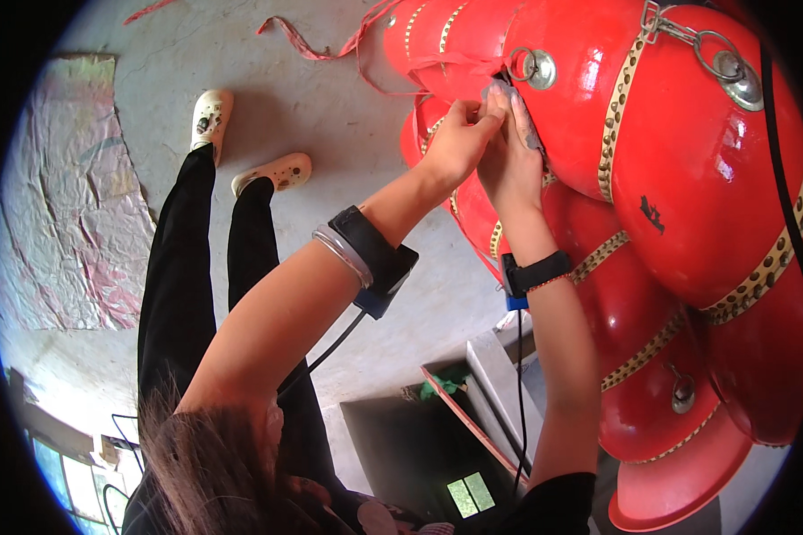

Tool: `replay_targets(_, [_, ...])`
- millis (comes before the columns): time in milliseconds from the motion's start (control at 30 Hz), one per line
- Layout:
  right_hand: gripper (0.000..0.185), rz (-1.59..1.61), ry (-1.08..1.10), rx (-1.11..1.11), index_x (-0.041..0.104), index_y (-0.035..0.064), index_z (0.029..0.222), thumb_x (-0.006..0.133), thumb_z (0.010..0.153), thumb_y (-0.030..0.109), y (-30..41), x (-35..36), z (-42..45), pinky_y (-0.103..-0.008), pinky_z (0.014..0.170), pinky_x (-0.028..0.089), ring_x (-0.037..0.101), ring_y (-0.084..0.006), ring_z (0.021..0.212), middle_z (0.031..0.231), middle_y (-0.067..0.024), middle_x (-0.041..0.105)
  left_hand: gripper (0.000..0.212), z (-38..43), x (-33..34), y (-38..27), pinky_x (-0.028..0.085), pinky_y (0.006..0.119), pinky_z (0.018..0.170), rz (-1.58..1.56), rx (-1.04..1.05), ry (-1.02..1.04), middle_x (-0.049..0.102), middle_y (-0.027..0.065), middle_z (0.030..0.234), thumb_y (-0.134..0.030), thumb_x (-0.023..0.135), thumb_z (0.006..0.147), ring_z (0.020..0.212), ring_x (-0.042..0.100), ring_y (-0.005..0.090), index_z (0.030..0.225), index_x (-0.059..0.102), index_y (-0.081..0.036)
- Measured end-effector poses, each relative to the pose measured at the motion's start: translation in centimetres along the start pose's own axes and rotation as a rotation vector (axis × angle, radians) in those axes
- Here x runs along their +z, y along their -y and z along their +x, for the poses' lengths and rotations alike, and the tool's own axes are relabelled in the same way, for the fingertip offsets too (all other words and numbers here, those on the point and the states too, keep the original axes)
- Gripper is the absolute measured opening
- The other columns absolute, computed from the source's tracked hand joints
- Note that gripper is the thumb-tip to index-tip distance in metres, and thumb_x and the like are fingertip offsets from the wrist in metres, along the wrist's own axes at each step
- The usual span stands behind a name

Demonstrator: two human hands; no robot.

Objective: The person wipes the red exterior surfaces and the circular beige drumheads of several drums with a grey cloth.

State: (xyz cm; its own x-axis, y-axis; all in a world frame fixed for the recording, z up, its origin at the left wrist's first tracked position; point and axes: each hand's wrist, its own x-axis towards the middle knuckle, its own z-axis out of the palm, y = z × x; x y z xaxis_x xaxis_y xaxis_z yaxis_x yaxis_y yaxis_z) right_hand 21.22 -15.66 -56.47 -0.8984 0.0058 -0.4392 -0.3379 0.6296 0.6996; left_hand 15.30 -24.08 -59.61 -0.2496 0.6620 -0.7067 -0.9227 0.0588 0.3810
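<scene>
My right hand lies with its fingers extended over a thin grey sheet, pressing it toward a red lacquered drum. Whether the sheet is cloth or paper, I cannot tell. My left hand meets the right one at the fingers, its thumb and fingertips curled close together; what lies between them is hidden. Just beyond the fingertips, a metal ring handle is fixed to the drum. Red plastic ribbon runs across the drum beside my hands.
More red drums with studded bands are stacked at the right. One has a dark chipped patch. A crumpled sheet lies on the concrete floor. Cables hang from both wrist straps. A dark box-like opening is below.
</scene>
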Motion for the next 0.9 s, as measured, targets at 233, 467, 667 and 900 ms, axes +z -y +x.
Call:
replay_targets(233, [0.020,1.744,0.129,0.860,0.056,-0.0002,0.108,0.049,0.092,0.009,5.3,-5.1,-0.1,-0.0360,0.091,0.043,0.057,-0.0281,0.103,0.106,-0.0142,0.060,0.034,-2.8,-5.3,1.5,0.043,0.029,0.088,0.080,0.124,-0.092,0.055,0.0096,0.105,-0.025,0.061,0.090,0.097,0.053,0.0151,0.112,0.049,-0.001])
replay_targets(467, [0.048,3.410,-0.165,1.526,0.039,0.0050,0.135,0.036,0.099,0.036,10.9,-10.4,0.1,-0.0401,0.095,0.042,0.049,-0.0254,0.117,0.128,-0.0104,0.050,0.035,-5.9,-14.9,2.6,0.043,0.035,0.088,0.654,0.210,-0.349,0.048,0.0149,0.112,-0.028,0.062,0.087,0.103,0.051,0.0247,0.108,0.054,-0.002])
replay_targets(667, [0.050,3.564,-0.203,1.538,0.035,0.0064,0.138,0.036,0.098,0.036,10.1,-13.8,1.0,-0.0370,0.095,0.041,0.048,-0.0241,0.119,0.130,-0.0089,0.048,0.031,-8.7,-14.0,-2.4,0.042,0.025,0.076,0.326,0.025,-0.164,0.054,0.0015,0.087,-0.027,0.056,0.093,0.088,0.048,0.0085,0.101,0.057,0.003])
replay_targets(900, [0.049,3.128,-0.353,1.562,0.039,0.0016,0.132,0.047,0.095,0.032,7.2,-19.2,-2.8,-0.0298,0.084,0.042,0.050,-0.0182,0.111,0.122,-0.0087,0.052,0.015,-13.3,-10.1,-6.9,0.045,0.025,0.068,0.879,0.508,-0.028,0.053,0.0065,0.084,-0.005,0.064,0.084,0.079,0.055,0.0128,0.095,0.059,0.002])
